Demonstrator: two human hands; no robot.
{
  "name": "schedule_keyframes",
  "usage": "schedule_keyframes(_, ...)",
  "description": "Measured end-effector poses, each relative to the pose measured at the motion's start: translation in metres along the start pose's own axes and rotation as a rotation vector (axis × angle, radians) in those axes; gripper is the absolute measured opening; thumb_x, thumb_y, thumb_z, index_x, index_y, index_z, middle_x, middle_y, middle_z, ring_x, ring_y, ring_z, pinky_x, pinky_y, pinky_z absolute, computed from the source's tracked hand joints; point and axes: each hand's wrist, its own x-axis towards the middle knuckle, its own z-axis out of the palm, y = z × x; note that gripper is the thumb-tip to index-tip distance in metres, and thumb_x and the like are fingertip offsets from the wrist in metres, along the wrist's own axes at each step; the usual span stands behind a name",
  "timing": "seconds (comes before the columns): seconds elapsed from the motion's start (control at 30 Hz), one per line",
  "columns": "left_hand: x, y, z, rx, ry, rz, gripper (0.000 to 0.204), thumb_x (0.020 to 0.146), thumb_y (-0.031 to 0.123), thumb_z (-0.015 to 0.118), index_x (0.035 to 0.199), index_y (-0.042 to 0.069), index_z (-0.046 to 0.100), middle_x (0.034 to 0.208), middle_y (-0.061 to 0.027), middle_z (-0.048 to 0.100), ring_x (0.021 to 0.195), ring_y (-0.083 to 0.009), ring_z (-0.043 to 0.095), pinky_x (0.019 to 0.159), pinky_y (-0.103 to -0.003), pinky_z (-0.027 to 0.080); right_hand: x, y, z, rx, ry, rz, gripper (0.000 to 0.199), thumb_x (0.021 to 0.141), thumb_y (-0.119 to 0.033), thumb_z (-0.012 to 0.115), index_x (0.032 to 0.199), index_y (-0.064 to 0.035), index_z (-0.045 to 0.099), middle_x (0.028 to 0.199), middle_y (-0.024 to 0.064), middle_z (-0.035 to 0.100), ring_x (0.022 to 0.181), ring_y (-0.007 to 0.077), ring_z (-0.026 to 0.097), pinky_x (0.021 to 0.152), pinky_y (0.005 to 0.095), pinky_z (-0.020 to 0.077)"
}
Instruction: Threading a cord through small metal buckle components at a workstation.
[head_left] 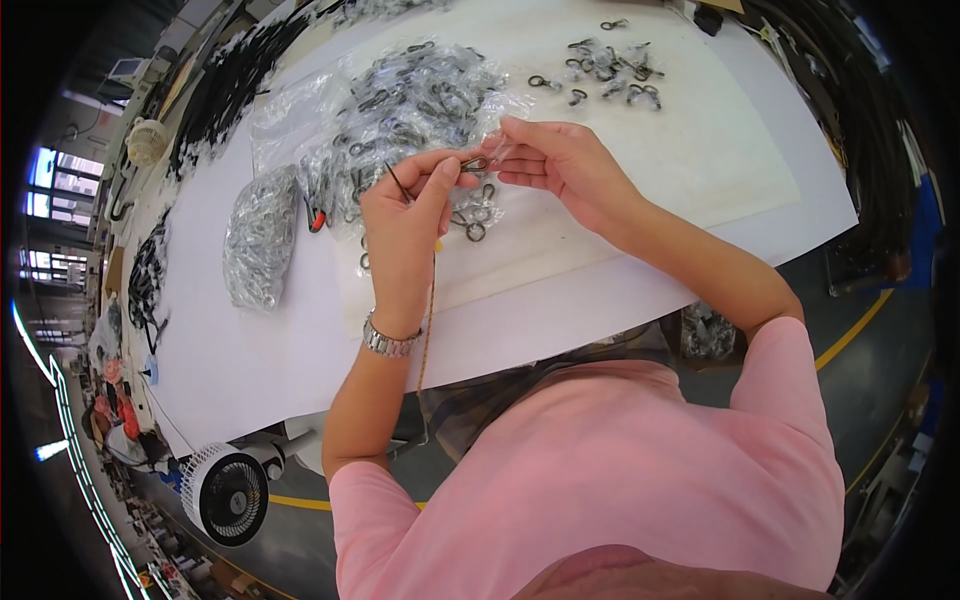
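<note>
A dark bronze-coloured metal hook (475, 164) is pinched between the thumb and fingers of the left hand (402, 208). Clear, crinkled plastic film (494, 143) is seen at the right hand's (578, 172) fingertips; whether it is gripped cannot be told. Beyond both hands, a heap of plastic-wrapped dark metal hooks (425, 95) is spread on the white-topped desk (270, 360).

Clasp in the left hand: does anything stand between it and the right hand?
The left hand holds the clasp; the right hand is close beside it, with clear plastic near its fingertips. Whether that plastic comes between is unclear; nothing else visible does.
</note>
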Motion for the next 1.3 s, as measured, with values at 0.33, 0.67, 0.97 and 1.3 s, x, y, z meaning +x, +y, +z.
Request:
schedule_keyframes(0.33, -0.003, 0.000, 0.005, 0.031, 0.053, 0.024, 0.015, 0.099, 0.012, 0.068, 0.109, 0.002, 0.073, 0.085, -0.0052, 0.078, 0.054, 0.0015, 0.043, 0.049, -0.017, 0.032, -0.003, 0.000, 0.003, 0.048, -0.036, 0.003, 0.036, 0.107, -0.028, 0.056, 0.118, 0.0033, 0.070, 0.115, 0.0128, 0.075, 0.104, 0.0196, 0.073, 0.095, 0.0324, 0.0566)
schedule_keyframes(0.67, -0.005, 0.002, 0.008, 0.094, 0.072, 0.047, 0.016, 0.099, 0.012, 0.068, 0.111, 0.002, 0.069, 0.083, -0.0050, 0.078, 0.053, 0.0021, 0.041, 0.048, -0.017, 0.030, -0.003, -0.001, 0.005, 0.015, -0.101, -0.007, 0.040, 0.110, -0.034, 0.050, 0.115, -0.0006, 0.071, 0.116, 0.0101, 0.075, 0.104, 0.0198, 0.074, 0.095, 0.0303, 0.0543)
schedule_keyframes(0.97, -0.003, -0.002, 0.009, -0.025, 0.101, 0.048, 0.017, 0.099, 0.011, 0.069, 0.112, 0.000, 0.066, 0.084, -0.0062, 0.078, 0.052, 0.0012, 0.042, 0.048, -0.018, 0.032, -0.004, 0.000, 0.006, 0.021, -0.069, -0.005, 0.038, 0.109, -0.031, 0.052, 0.122, 0.0020, 0.067, 0.120, 0.0125, 0.074, 0.112, 0.0217, 0.073, 0.094, 0.0303, 0.0563)
schedule_keyframes(1.3, -0.004, -0.009, 0.010, 0.227, 0.036, 0.106, 0.011, 0.098, 0.012, 0.070, 0.101, 0.001, 0.068, 0.082, -0.0033, 0.075, 0.053, 0.0002, 0.044, 0.049, -0.018, 0.030, -0.006, 0.003, 0.008, 0.055, -0.129, -0.057, 0.038, 0.108, -0.029, 0.054, 0.122, 0.0035, 0.067, 0.117, 0.0129, 0.075, 0.101, 0.0193, 0.073, 0.097, 0.0334, 0.0563)
